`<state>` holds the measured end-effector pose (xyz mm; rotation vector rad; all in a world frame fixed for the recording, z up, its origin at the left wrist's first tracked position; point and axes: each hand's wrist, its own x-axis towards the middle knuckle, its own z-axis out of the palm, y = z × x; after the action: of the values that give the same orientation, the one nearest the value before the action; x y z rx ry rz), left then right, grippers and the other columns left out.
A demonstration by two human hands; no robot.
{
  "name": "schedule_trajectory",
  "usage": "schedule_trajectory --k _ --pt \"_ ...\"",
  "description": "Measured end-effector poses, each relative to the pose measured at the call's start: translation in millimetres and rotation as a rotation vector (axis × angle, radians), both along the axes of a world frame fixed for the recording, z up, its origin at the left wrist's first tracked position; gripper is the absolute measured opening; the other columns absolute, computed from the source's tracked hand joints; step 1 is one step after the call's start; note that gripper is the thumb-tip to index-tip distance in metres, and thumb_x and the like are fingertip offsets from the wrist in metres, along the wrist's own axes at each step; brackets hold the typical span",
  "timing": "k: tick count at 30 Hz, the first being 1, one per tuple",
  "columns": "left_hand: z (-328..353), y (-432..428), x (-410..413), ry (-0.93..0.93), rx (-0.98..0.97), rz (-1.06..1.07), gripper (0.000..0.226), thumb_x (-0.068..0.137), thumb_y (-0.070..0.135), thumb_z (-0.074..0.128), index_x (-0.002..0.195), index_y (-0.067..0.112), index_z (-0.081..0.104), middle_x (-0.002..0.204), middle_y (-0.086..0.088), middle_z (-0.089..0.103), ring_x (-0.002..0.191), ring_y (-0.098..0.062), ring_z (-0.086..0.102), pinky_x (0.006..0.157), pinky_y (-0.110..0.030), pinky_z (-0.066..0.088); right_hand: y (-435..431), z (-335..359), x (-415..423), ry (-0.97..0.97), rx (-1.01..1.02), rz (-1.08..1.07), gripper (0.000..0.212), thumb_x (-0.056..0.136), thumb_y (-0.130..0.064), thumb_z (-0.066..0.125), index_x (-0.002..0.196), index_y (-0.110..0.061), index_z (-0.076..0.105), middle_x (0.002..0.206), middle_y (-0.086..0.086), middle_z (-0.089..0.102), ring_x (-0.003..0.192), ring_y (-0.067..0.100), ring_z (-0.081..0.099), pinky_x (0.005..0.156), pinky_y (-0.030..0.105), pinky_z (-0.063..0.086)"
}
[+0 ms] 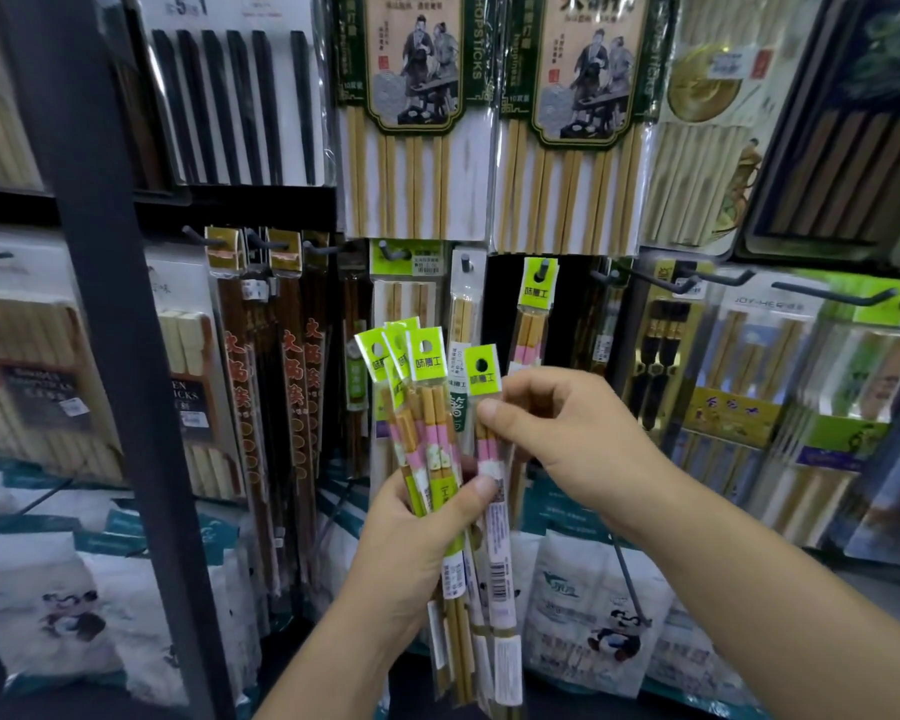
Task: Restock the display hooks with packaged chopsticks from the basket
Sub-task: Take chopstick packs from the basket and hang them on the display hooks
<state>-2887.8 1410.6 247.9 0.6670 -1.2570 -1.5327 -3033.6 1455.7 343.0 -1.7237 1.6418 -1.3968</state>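
Packets of tan bamboo chopsticks in slim clear plastic sleeves with lime-green header cards (pixel 427 407) stand fanned in the left hand (pixel 422 537), in front of the lower row of the display. Its thumb presses across the sleeves near their middle and the other fingers curl round behind, so the bundle is gripped as one. The right hand (pixel 567 433) pinches one separate packet (pixel 483 379) between thumb and curled fingers (pixel 526 392), just below its green card and beside the bundle. The basket is not in view.

By the look of them, each packet is very light, long and fairly stiff along the sticks, while the film is slick and the card top floppy. Packets will likely slide against each other if the left grip loosens. The best hold seems to be high up, just beneath the card, leaving the punched hole free. That hole has to be threaded over the dark metal display hook (pixel 541 270), where one matching packet (pixel 533 324) already hangs. A pinch low on the sleeve would probably let the top wobble and miss the hook's tip.
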Motion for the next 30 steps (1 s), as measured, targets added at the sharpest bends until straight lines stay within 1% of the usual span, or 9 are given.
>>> schedule_trajectory --k 2,5,9,11,16,23,25,28,30 --pt "0.3 -0.4 0.6 -0.008 0.004 0.009 0.038 0.062 0.045 0.098 0.093 0.031 0.081 0.097 -0.005 0.081 0.091 -0.02 0.078 0.078 -0.031 0.059 0.8 8.2 -2.6 0.002 -0.078 -0.04 0.02 0.096 -0.034 0.069 0.08 -0.022 0.073 0.079 0.013 0.067 0.068 0.019 0.062 0.07 0.037 0.057" --pt "-1.9 -1.6 1.2 -0.011 0.035 0.019 0.041 0.056 0.048 0.089 0.092 0.03 0.081 0.093 -0.006 0.08 0.083 -0.017 0.076 0.077 -0.037 0.058 -1.8 23.3 -9.7 -0.068 -0.169 -0.107 0.022 0.099 -0.031 0.065 0.082 -0.022 0.075 0.08 0.007 0.073 0.08 0.028 0.069 0.072 0.041 0.058" --pt "-3.5 -2.3 0.6 -0.02 0.037 0.025 0.041 0.056 0.048 0.087 0.092 0.029 0.081 0.087 -0.004 0.078 0.081 -0.018 0.075 0.079 -0.04 0.057 -7.7 39.9 -15.3 -0.131 -0.228 -0.152 0.027 0.1 -0.027 0.062 0.079 -0.02 0.076 0.079 0.007 0.075 0.073 0.019 0.07 0.059 0.023 0.054" --pt "-4.6 -2.4 0.6 -0.025 0.037 0.032 0.04 0.056 0.049 0.087 0.092 0.03 0.08 0.085 -0.003 0.078 0.08 -0.017 0.075 0.08 -0.04 0.056 -11.1 44.1 -15.3 -0.165 -0.242 -0.174 0.03 0.101 -0.025 0.061 0.075 -0.021 0.076 0.076 0.008 0.075 0.068 0.015 0.068 0.055 0.018 0.051" --pt "-5.9 -2.7 -0.4 -0.035 0.038 0.035 0.041 0.056 0.049 0.088 0.092 0.03 0.079 0.085 -0.002 0.078 0.078 -0.017 0.075 0.083 -0.044 0.056 -19.7 52.2 -13.6 -0.22 -0.239 -0.213 0.033 0.101 -0.026 0.06 0.072 -0.016 0.073 0.075 0.012 0.072 0.064 0.016 0.063 0.056 0.023 0.049" --pt "-3.9 -2.4 1.5 -0.022 -0.005 0.033 0.045 0.057 0.053 0.09 0.094 0.031 0.077 0.084 -0.005 0.078 0.079 -0.022 0.076 0.085 -0.043 0.055 -27.6 47.2 -14.3 -0.191 -0.243 -0.241 0.035 0.1 -0.03 0.059 0.08 -0.003 0.066 0.085 0.03 0.062 0.064 0.025 0.055 0.06 0.034 0.047" --pt "-2.9 -2.2 1.9 -0.004 -0.025 0.019 0.054 0.056 0.061 0.092 0.098 0.03 0.076 0.083 -0.006 0.077 0.076 -0.023 0.075 0.082 -0.042 0.056 -28.3 43.4 -14.6 -0.166 -0.247 -0.263 0.038 0.1 -0.031 0.059 0.081 0.001 0.064 0.083 0.031 0.059 0.063 0.024 0.053 0.062 0.035 0.048" --pt "-1.0 -1.2 1.9 0.02 -0.041 -0.003 0.064 0.049 0.077 0.088 0.096 0.036 0.075 0.081 -0.004 0.074 0.071 -0.022 0.071 0.069 -0.03 0.057 -28.4 37.2 -15.6 -0.115 -0.252 -0.316 0.039 0.099 -0.034 0.06 0.075 -0.004 0.069 0.075 0.022 0.064 0.063 0.028 0.059 0.066 0.038 0.053" --pt "-1.0 -1.0 1.8 0.024 -0.041 -0.006 0.063 0.052 0.081 0.084 0.095 0.036 0.074 0.078 -0.004 0.071 0.067 -0.021 0.066 0.067 -0.03 0.056 -27.1 32.5 -15.2 -0.103 -0.246 -0.349 0.035 0.098 -0.036 0.061 0.075 -0.013 0.071 0.072 0.01 0.069 0.07 0.026 0.066 0.069 0.038 0.055"
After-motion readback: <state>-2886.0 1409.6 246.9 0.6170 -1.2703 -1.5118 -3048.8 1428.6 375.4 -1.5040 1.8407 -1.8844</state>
